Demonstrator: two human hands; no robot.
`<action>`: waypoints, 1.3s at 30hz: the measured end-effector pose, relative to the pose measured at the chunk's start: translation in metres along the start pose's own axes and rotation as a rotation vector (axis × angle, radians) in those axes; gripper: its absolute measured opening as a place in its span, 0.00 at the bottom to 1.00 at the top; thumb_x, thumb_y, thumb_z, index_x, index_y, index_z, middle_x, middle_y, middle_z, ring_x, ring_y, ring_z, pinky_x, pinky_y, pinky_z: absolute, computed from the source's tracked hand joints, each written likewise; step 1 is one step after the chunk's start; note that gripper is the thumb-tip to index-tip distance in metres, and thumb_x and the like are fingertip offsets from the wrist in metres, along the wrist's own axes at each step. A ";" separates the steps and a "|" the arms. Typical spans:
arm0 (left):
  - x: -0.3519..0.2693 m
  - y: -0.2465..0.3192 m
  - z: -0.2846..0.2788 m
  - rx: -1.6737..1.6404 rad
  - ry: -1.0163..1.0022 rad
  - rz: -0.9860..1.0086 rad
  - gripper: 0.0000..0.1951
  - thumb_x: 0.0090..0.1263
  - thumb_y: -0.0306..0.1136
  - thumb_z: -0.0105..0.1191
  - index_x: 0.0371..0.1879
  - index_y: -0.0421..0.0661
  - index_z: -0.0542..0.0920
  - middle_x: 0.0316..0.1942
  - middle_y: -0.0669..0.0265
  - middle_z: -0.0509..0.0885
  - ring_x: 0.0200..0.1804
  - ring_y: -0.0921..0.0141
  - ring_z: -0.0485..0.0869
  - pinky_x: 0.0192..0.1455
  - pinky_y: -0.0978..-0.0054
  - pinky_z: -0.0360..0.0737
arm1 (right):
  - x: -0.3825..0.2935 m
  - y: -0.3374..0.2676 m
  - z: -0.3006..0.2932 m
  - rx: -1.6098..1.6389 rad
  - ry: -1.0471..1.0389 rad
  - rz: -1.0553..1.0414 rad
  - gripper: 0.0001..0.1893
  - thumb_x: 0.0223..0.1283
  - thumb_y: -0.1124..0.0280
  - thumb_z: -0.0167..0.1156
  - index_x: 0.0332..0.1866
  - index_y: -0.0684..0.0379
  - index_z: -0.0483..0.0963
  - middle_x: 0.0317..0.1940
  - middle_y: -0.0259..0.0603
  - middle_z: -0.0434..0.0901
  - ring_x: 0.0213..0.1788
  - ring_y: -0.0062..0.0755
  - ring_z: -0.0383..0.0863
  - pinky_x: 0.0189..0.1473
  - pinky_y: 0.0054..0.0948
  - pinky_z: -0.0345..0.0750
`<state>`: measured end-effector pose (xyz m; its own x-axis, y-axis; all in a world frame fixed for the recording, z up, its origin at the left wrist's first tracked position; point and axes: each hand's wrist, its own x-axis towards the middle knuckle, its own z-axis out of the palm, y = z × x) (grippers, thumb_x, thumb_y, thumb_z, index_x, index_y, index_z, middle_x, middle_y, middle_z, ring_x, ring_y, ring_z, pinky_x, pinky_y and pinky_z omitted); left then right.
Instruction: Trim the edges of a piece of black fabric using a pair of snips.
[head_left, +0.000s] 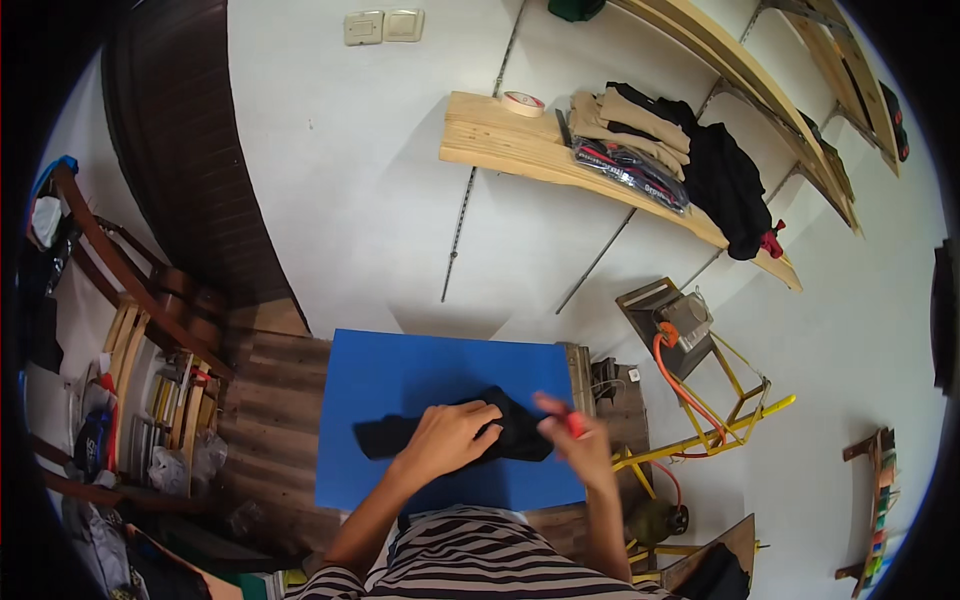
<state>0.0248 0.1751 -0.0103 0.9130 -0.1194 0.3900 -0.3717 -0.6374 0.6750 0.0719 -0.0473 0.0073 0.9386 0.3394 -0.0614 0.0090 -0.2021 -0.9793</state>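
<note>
A piece of black fabric (521, 435), perhaps a folded garment, lies across the blue tabletop (367, 382). My left hand (452, 435) rests on its middle, fingers curled and gripping the cloth. One flat dark strip of it reaches out to the left, under my wrist. Over the table's right edge, my right hand (589, 450) holds a small red object (575, 424), blurred by motion. Most of that object is hidden in the fingers, so its kind is unclear. The right fingertips are close to the fabric's right corner.
A yellow metal frame (637, 456) with an orange hose (679, 382) stands right of the table. Above, a wooden shelf (517, 142) carries a tape roll (523, 103) and folded clothes (637, 124). To the left are a wooden rack (120, 255) and a dark door (187, 150).
</note>
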 end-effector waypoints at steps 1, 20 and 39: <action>-0.001 -0.001 0.010 -0.041 0.008 -0.012 0.09 0.63 0.35 0.59 0.36 0.44 0.81 0.31 0.60 0.83 0.30 0.56 0.82 0.30 0.63 0.76 | -0.004 0.002 0.015 -0.036 -0.095 -0.013 0.21 0.59 0.67 0.67 0.58 0.58 0.76 0.46 0.31 0.84 0.30 0.09 0.74 0.24 0.13 0.69; -0.047 -0.067 -0.053 -0.057 0.085 -0.372 0.09 0.61 0.30 0.64 0.35 0.39 0.80 0.24 0.62 0.79 0.27 0.70 0.77 0.32 0.72 0.73 | 0.009 -0.012 -0.031 0.026 0.223 -0.109 0.06 0.55 0.77 0.62 0.37 0.65 0.78 0.23 0.23 0.73 0.26 0.10 0.66 0.29 0.15 0.63; -0.021 -0.008 -0.053 -0.773 0.180 -0.195 0.09 0.73 0.31 0.54 0.38 0.37 0.80 0.37 0.69 0.83 0.38 0.80 0.77 0.43 0.84 0.72 | -0.013 -0.034 -0.035 -0.016 0.118 -0.067 0.14 0.60 0.65 0.67 0.47 0.63 0.82 0.32 0.30 0.83 0.30 0.14 0.75 0.35 0.17 0.73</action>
<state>0.0000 0.2231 0.0098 0.9569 0.1053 0.2707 -0.2795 0.0792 0.9569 0.0712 -0.0775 0.0482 0.9697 0.2428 0.0282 0.0779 -0.1973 -0.9772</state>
